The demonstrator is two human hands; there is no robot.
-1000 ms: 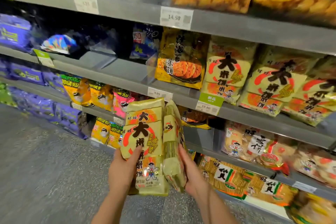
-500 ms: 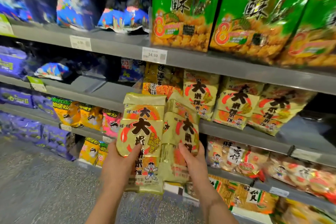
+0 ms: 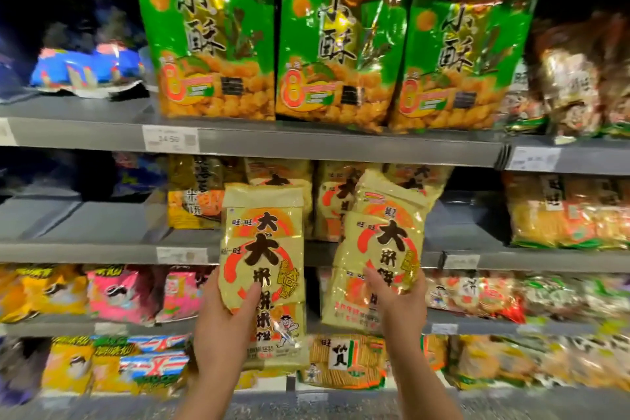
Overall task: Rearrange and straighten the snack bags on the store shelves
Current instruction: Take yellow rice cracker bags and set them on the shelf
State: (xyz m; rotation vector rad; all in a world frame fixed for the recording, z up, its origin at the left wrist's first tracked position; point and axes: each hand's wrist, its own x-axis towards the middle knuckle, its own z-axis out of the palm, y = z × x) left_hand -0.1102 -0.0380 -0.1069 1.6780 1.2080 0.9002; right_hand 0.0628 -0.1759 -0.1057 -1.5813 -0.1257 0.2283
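Before the middle shelf (image 3: 102, 251), the left hand (image 3: 221, 327) grasps one yellow rice-cracker bag (image 3: 262, 249) upright with fingers curled round its lower edge, while the right hand (image 3: 399, 307) grasps a second bag (image 3: 381, 242), tilted, just beside it.

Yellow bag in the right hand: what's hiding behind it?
More yellow cracker bags of the same kind stand on the grey shelf behind the bag that the right hand holds. Only their tops and edges show; the rest is covered.
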